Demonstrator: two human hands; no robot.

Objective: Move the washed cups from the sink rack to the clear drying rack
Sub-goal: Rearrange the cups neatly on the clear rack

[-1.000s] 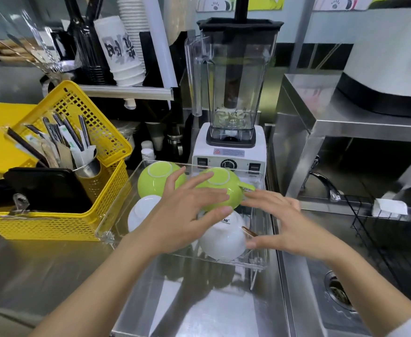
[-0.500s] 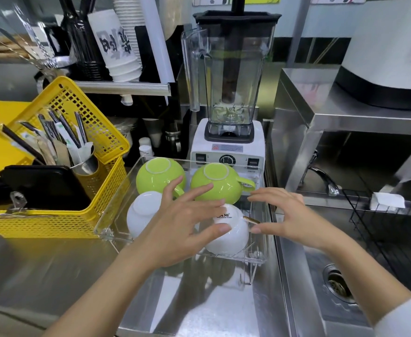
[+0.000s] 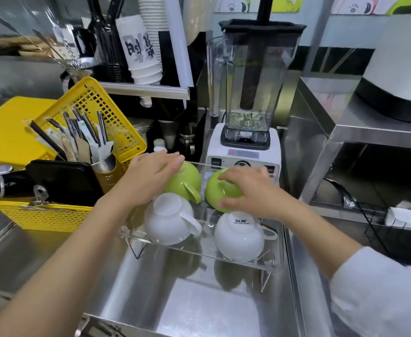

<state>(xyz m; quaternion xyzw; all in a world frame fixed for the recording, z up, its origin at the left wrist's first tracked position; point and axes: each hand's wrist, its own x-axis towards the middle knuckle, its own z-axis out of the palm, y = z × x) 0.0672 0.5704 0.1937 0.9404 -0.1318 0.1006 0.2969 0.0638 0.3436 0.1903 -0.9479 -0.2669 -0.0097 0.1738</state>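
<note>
The clear drying rack point(image 3: 276, 260) stands on the steel counter in the middle of the view. Upside down in it are two green cups at the back and two white cups at the front. My left hand point(image 3: 148, 177) lies over the left green cup point(image 3: 183, 182), fingers spread across its base. My right hand point(image 3: 250, 190) covers the right green cup point(image 3: 220, 190), fingers curled around it. The left white cup point(image 3: 168, 218) and the right white cup point(image 3: 238, 235) are untouched. The black wire sink rack point(image 3: 394, 229) is at the right edge.
A yellow basket point(image 3: 53, 215) with a utensil holder stands close on the left. A white blender point(image 3: 248, 147) with a clear jug stands just behind the drying rack. A steel shelf point(image 3: 326, 122) rises at the right, with the sink and faucet point(image 3: 340, 190) below it.
Both hands have moved back from above the white cups onto the two green cups. The view has come closer and tilted down.
</note>
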